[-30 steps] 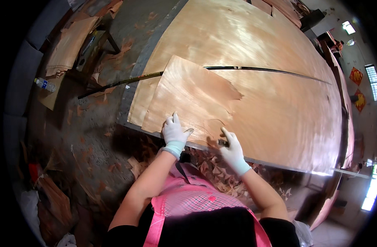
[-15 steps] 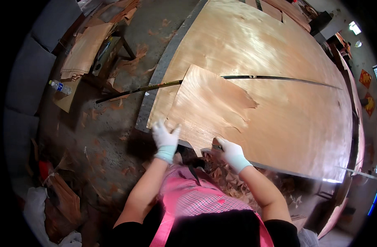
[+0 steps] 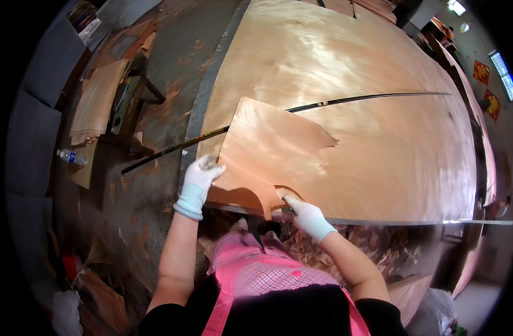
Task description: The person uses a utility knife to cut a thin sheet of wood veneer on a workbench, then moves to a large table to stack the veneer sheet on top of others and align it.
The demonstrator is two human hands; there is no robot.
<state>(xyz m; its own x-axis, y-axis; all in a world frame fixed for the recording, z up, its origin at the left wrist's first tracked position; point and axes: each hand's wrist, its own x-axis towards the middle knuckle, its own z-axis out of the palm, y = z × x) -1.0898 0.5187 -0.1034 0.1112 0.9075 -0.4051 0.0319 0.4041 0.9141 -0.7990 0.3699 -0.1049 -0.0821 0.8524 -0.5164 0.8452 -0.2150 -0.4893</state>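
Bright window glare washes the veneer sheets (image 3: 346, 84); fisheye rim dark, edges blurred.

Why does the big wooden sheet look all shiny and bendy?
In the head view, overhead light makes a pale glare on the large veneer sheet; the fisheye lens bows its straight edges near the rim; the smaller veneer piece, held by the left hand and right hand, casts a dark shadow beneath its lifted near edge.
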